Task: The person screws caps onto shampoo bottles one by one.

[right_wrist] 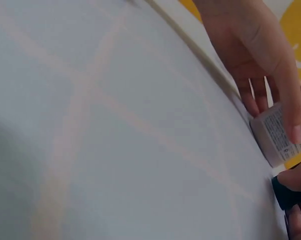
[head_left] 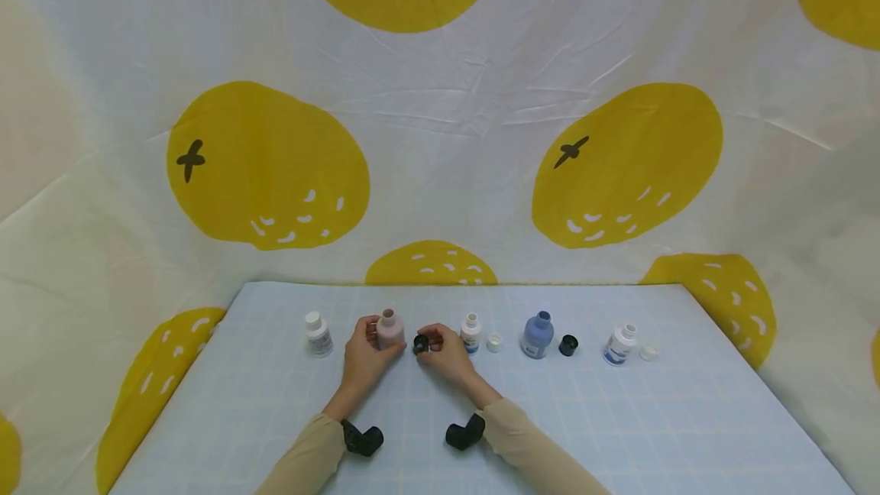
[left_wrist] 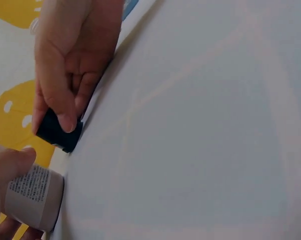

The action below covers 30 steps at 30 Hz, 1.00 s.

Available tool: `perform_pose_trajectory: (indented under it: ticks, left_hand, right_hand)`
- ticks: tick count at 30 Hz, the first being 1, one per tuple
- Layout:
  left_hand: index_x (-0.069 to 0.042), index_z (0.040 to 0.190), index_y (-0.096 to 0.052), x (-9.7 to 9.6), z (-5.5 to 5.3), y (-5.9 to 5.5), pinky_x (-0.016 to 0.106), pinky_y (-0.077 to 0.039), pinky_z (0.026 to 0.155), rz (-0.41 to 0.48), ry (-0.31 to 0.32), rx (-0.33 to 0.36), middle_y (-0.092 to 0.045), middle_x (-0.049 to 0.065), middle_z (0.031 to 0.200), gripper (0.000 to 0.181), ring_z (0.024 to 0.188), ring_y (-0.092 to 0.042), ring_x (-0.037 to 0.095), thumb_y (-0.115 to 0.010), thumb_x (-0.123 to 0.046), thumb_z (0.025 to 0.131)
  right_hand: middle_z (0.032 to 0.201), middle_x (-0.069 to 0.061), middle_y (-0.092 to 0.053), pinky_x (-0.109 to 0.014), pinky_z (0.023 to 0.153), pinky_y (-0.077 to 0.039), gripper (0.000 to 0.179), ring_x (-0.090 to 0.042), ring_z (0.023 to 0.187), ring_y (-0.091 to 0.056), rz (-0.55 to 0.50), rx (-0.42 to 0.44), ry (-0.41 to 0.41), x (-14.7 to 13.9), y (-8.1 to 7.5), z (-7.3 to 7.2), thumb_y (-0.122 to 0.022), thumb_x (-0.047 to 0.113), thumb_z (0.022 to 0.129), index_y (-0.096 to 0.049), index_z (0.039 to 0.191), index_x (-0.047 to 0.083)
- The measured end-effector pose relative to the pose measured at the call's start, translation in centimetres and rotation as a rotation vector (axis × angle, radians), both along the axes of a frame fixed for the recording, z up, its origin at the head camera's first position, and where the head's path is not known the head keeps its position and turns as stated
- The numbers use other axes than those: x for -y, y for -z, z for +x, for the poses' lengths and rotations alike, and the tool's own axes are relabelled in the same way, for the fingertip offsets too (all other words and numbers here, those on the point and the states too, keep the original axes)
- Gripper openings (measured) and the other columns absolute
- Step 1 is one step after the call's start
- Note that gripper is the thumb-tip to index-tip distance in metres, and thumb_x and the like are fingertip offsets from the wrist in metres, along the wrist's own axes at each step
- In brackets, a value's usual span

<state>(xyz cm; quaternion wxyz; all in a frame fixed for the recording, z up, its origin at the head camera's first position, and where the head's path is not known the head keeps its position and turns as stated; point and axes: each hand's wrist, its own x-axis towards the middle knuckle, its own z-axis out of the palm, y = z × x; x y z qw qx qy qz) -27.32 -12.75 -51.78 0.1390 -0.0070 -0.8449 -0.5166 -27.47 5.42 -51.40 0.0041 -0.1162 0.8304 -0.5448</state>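
Observation:
My left hand point(head_left: 367, 357) grips a pinkish bottle point(head_left: 389, 329) with an uncapped neck, standing upright on the table. In the left wrist view the printed label of this bottle point(left_wrist: 33, 192) faces the camera. Just to its right, my right hand point(head_left: 445, 354) pinches a black screw cap point(head_left: 421, 344) between thumb and fingers. The cap point(left_wrist: 58, 131) is low over the tabletop in the left wrist view. In the right wrist view the cap point(right_wrist: 289, 192) shows close beside the bottle's base.
A capped white bottle point(head_left: 318, 334) stands left of my left hand. Right of my hands are an uncapped white bottle point(head_left: 470, 333) with a white cap point(head_left: 494, 342), a blue bottle point(head_left: 538, 335) with a black cap point(head_left: 568, 345), and another white bottle point(head_left: 620, 345) with its cap point(head_left: 648, 352).

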Motion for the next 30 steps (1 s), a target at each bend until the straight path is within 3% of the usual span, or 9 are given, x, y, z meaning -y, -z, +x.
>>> perform_pose_trajectory:
  ticks: [5, 9, 13, 20, 30]
  left_hand:
    - [-0.003, 0.128, -0.048, 0.84, -0.38, 0.09, 0.047, -0.048, 0.097, 0.027, 0.097, 0.069, -0.061, 0.02, 0.123, 0.067, 0.113, -0.059, 0.032, -0.083, -0.014, 0.072]
    - [-0.002, 0.128, -0.049, 1.15, -0.62, 0.17, 0.045, -0.048, 0.098, 0.029, 0.121, 0.073, -0.061, 0.019, 0.124, 0.065, 0.114, -0.059, 0.031, -0.083, -0.013, 0.073]
    - [-0.003, 0.125, -0.05, 1.04, -0.62, 0.27, 0.044, -0.05, 0.094, 0.008, 0.085, 0.059, -0.063, 0.018, 0.119, 0.065, 0.11, -0.061, 0.029, -0.084, -0.016, 0.072]
    - [-0.007, 0.114, -0.057, 0.74, -0.1, -0.1, 0.035, -0.053, 0.08, -0.016, -0.049, 0.002, -0.069, 0.014, 0.101, 0.062, 0.093, -0.065, 0.023, -0.09, -0.018, 0.062]
    - [-0.008, 0.112, -0.058, 0.37, 0.07, -0.5, 0.035, -0.051, 0.078, -0.025, -0.078, 0.016, -0.069, 0.013, 0.098, 0.06, 0.09, -0.064, 0.023, -0.089, -0.017, 0.062]
  right_hand:
    - [0.11, -0.016, -0.065, -0.025, 0.081, -0.05, 0.036, -0.02, 0.096, -0.058, -0.023, -0.011, 0.014, 0.11, 0.37, 0.13, -0.072, -0.002, 0.077, -0.062, 0.112, 0.001]
    - [0.111, -0.016, -0.064, -0.026, 0.083, -0.05, 0.036, -0.021, 0.098, -0.058, -0.024, -0.03, 0.017, 0.25, 0.54, 0.25, -0.071, -0.002, 0.078, -0.062, 0.112, 0.001]
    - [0.109, -0.016, -0.064, -0.027, 0.083, -0.05, 0.035, -0.021, 0.096, -0.057, -0.025, -0.03, 0.025, 0.34, 0.39, 0.34, -0.071, -0.001, 0.078, -0.062, 0.112, 0.001]
    - [0.111, -0.015, -0.064, -0.028, 0.085, -0.05, 0.036, -0.022, 0.099, -0.058, -0.046, -0.019, 0.03, 0.43, 0.14, 0.56, -0.072, 0.001, 0.079, -0.061, 0.112, 0.002]
    - [0.112, -0.014, -0.063, -0.033, 0.088, -0.051, 0.034, -0.021, 0.101, -0.057, -0.082, 0.004, 0.033, 0.33, 0.03, 0.98, -0.07, 0.001, 0.081, -0.06, 0.114, 0.002]
